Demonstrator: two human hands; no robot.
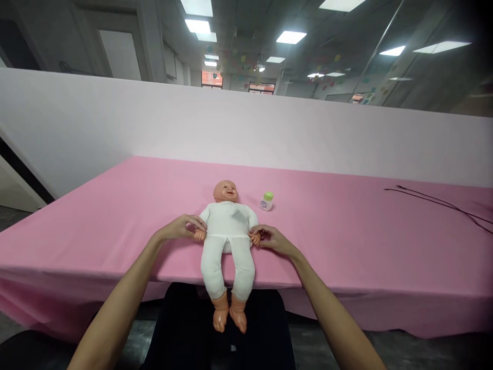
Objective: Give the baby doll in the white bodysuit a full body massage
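Note:
A baby doll (228,221) in a white cloth suit lies on its back on the pink tablecloth (331,231), its head away from me. Its bare feet hang past the table's front edge, above my lap. My left hand (184,227) grips the doll at the wrist on the left side, thumb and fingers around it. On the other side, my right hand (274,239) pinches the doll's other hand between thumb and fingers. Just right of the doll's head stands a small clear jar (266,203) with a green lid and a label, touched by neither hand.
A white partition (246,128) rises along the table's back edge. Thin dark cables (435,199) lie on the cloth at the far right. The cloth drapes over the front edge, close to my legs (177,329).

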